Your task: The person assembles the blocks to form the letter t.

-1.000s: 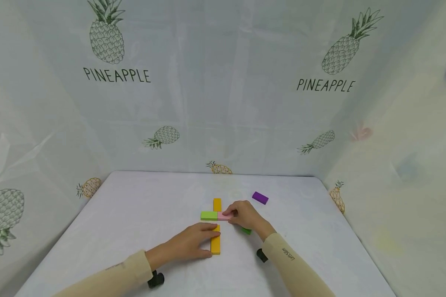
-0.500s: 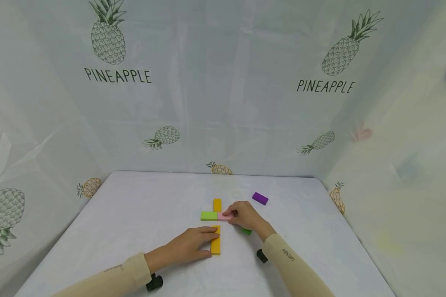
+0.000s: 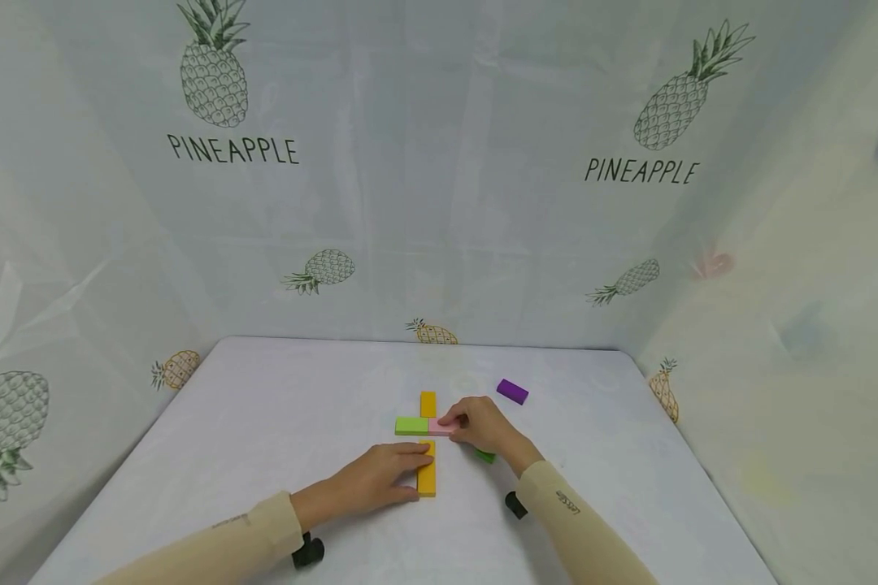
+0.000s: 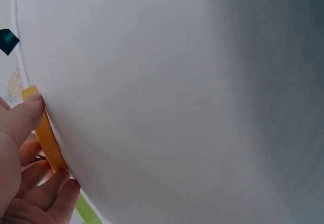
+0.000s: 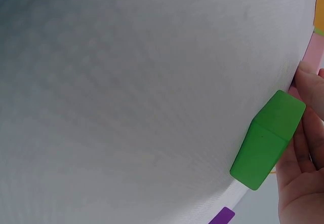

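Note:
My left hand [image 3: 369, 481] grips a long yellow block [image 3: 428, 481], its thumb at the near end and fingers at the far end, as the left wrist view also shows. A pink block [image 3: 435, 427] is pinched between thumb and fingers of my right hand [image 3: 487, 424], which covers its right end. End to end with the pink one lies a light green block [image 3: 411, 426]. Behind their junction, another yellow block [image 3: 428, 405] points away from me. A small gap separates the near yellow block from the green and pink row.
Partly under the right hand is a dark green block [image 5: 266, 138], fully visible in the right wrist view. Farther back right lies a purple block [image 3: 512, 392]. The white table [image 3: 278, 390] ends at a pineapple-printed curtain [image 3: 424, 203]. Black wrist cameras [image 3: 309, 551] hang under both wrists.
The left hand has shifted the near yellow block slightly forward and to the right, toward the green and pink row. The right hand has stayed in place on the pink block.

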Motion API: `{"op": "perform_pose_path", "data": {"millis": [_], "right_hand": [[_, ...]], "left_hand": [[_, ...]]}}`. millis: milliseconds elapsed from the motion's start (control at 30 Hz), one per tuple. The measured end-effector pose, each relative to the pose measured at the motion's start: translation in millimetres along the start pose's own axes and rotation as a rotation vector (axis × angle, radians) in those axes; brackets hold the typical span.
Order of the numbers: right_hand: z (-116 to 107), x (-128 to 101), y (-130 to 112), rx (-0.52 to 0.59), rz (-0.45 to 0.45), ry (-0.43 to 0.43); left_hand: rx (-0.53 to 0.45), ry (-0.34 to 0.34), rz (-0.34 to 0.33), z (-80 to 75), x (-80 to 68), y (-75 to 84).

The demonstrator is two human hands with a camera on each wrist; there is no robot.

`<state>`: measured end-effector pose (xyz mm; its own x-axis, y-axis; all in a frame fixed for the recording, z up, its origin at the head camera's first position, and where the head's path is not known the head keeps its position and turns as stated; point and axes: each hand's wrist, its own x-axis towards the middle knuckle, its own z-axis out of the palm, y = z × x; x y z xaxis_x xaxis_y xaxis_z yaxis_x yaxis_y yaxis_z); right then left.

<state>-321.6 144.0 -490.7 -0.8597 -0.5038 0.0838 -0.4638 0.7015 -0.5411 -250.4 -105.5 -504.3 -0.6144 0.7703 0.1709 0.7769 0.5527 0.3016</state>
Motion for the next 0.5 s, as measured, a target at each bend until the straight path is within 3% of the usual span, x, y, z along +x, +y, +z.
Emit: {"op": "perform_pose_path", "data": {"millis": [500], "right_hand": [[3.6,1.4,6.8,-0.019,-0.005,0.014]], "left_hand": [[0.044,-0.009,0.010,0.0,6.8,-5.8]]}}
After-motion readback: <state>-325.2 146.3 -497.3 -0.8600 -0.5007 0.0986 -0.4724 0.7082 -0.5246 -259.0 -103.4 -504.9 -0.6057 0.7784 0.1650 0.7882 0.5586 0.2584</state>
